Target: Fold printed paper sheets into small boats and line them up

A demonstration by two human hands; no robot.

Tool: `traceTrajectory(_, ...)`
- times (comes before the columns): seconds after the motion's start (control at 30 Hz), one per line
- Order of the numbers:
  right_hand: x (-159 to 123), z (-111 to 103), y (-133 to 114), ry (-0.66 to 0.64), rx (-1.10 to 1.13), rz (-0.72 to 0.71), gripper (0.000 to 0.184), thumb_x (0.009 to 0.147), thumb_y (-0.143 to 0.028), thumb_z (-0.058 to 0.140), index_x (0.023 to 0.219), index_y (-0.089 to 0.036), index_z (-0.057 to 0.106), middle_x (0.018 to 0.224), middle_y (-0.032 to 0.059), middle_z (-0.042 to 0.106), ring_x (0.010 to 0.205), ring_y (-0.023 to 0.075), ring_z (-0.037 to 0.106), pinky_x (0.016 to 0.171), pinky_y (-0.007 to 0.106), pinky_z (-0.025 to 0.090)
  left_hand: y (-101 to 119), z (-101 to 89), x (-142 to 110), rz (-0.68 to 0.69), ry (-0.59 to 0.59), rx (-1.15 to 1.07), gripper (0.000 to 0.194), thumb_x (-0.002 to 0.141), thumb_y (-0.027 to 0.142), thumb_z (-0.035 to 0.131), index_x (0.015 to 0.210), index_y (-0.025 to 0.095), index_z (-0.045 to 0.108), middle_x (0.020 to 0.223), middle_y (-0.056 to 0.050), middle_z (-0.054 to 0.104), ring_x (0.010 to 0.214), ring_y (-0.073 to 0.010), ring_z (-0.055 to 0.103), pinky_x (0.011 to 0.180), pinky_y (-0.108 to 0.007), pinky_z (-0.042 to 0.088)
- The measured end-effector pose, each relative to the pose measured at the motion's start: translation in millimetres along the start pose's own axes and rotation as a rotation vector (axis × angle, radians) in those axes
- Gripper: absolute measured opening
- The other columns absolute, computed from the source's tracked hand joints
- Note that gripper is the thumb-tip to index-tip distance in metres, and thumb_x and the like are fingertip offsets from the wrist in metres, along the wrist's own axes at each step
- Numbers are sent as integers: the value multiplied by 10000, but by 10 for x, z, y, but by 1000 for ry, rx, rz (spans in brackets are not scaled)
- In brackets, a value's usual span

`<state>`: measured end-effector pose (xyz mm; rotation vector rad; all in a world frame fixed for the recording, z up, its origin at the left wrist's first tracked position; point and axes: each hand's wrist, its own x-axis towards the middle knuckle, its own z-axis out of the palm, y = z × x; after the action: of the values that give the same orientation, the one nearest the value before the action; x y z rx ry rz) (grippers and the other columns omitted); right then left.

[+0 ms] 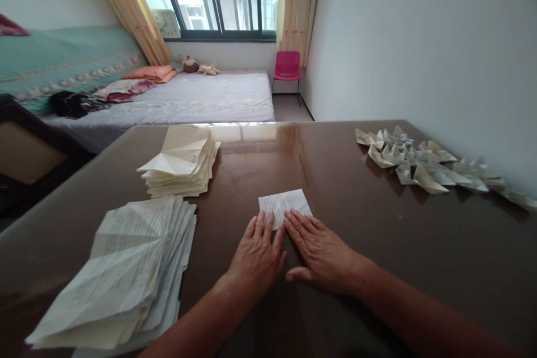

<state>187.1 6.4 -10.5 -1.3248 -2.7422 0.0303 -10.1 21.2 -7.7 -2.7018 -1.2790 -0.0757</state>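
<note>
A small folded sheet of printed paper lies flat on the brown tabletop in front of me. My left hand rests on its near left part, palm down with the fingers stretched out. Across the near right part lies my right hand, also flat, its thumb spread away from the fingers. Both hands press on the paper from above, and neither grips it. The paper's near edge is hidden beneath my fingers.
A stack of creased printed sheets lies at the near left, with a smaller cream stack behind it. Several folded paper boats cluster at the right by the wall. Beyond the table are a bed and a pink chair.
</note>
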Motion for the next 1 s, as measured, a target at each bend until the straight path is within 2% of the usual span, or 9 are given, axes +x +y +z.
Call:
traceTrajectory(0.2,-70,-193,94,-83,-105,249,905,853,-715,340,1350,30,470,1402,280,427,1328,375,387,1081,541,277,25,-101,-1,-40,-62,89,421,928,309,472,1243,58,595,1300,-218,566,1193,-333,543,1007,-477,396)
traceTrajectory(0.27,-53,-223,103,-56,-123,228,796,895,-650,340,1340,-9,498,1393,250,458,1324,358,399,1087,560,252,27,-97,14,-32,-20,112,370,931,247,464,1180,32,632,1255,-215,599,1163,-320,563,1000,-468,407)
traceTrajectory(0.33,-25,-202,91,-7,-114,103,717,917,-608,347,1373,-69,475,1434,190,433,1350,314,374,1110,520,243,19,-71,45,12,55,99,326,927,217,470,1121,41,664,1239,-196,613,1169,-304,556,991,-441,422)
traceTrajectory(0.4,4,-152,92,17,-109,18,675,925,-568,377,1396,-90,448,1457,159,412,1356,290,370,1101,465,290,-8,-39,86,63,105,70,271,916,191,490,1046,66,692,1212,-172,631,1137,-284,572,940,-405,462)
traceTrajectory(0.57,59,-131,265,-12,-175,141,402,916,-259,461,1264,-93,577,1294,175,589,1186,290,550,966,416,438,-128,-19,170,53,64,4,170,903,180,516,894,114,672,988,-130,673,896,-237,630,722,-344,516)
traceTrajectory(0.63,70,-171,335,-9,-195,144,428,881,-178,469,1297,-114,545,1277,155,605,1117,269,590,914,382,471,-146,-33,188,48,74,7,167,905,165,506,991,126,644,989,-126,663,878,-231,625,697,-332,511)
traceTrajectory(0.73,67,-218,359,8,-235,129,523,866,-106,415,1385,-158,453,1388,124,518,1083,248,606,850,361,493,-122,-61,215,43,62,37,245,897,113,486,1115,133,597,1047,-138,652,891,-237,626,662,-315,504)
traceTrajectory(0.87,91,-227,338,38,-270,151,564,873,-113,401,1429,-212,391,1486,82,398,1079,240,602,813,363,492,-110,-103,256,59,13,49,206,891,83,466,1031,119,613,933,-125,668,848,-239,641,650,-313,503)
traceTrajectory(1.0,189,-226,387,83,-311,215,485,882,-130,427,1354,-222,490,1448,70,458,1109,252,574,820,381,466,-219,-116,265,68,51,16,159,876,82,491,958,125,622,880,-101,673,819,-221,651,667,-301,499)
